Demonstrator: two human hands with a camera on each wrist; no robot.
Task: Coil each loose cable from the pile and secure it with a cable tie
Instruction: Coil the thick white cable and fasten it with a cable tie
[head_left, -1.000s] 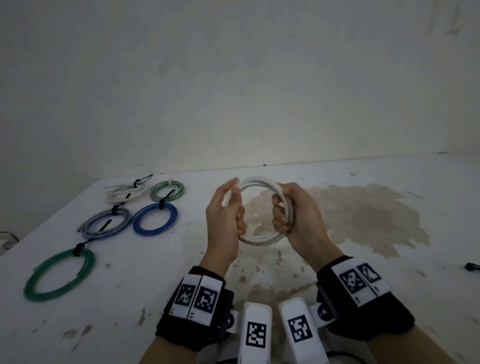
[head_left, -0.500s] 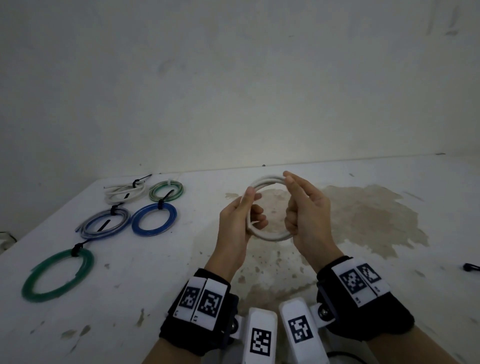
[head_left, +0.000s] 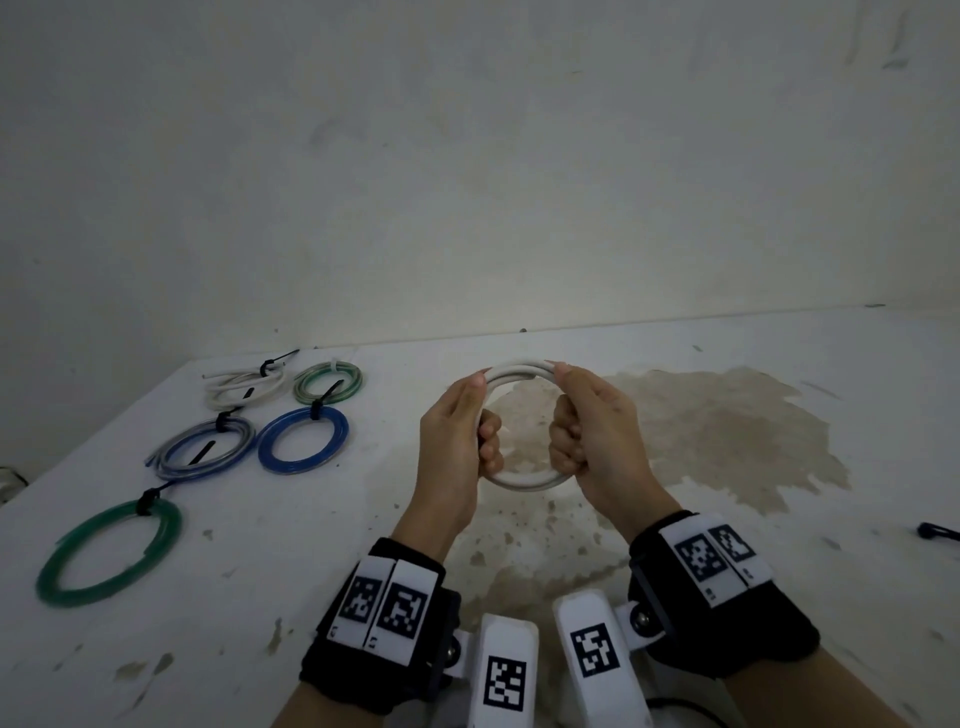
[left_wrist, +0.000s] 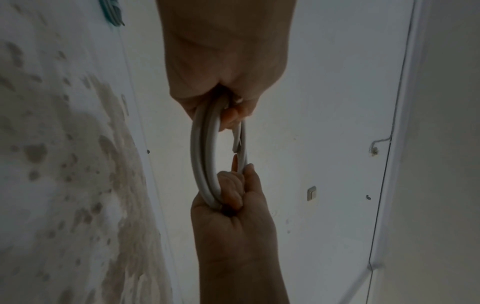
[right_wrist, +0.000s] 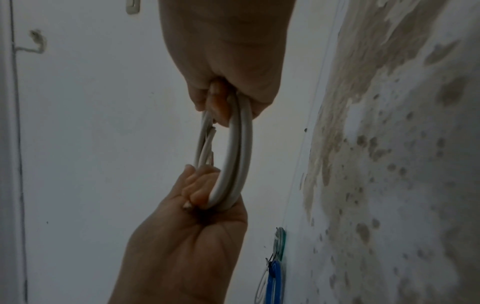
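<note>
A white cable is wound into a round coil and held upright above the table, its opening facing me. My left hand grips the coil's left side, thumb on the upper arc. My right hand grips the right side the same way. In the left wrist view the coil runs edge-on from my left hand to my right hand, with a cut cable end inside the loop. The right wrist view shows the coil between my right hand and left hand.
Several tied coils lie on the table's left: a large green coil, a grey-blue coil, a blue coil, a white coil, a pale green coil. A black cable tie lies at the right edge. A brown stain marks the table.
Both hands shifted their grip round the white coil. The hands drew close together, then moved apart to opposite sides, and the coil now faces me fully.
</note>
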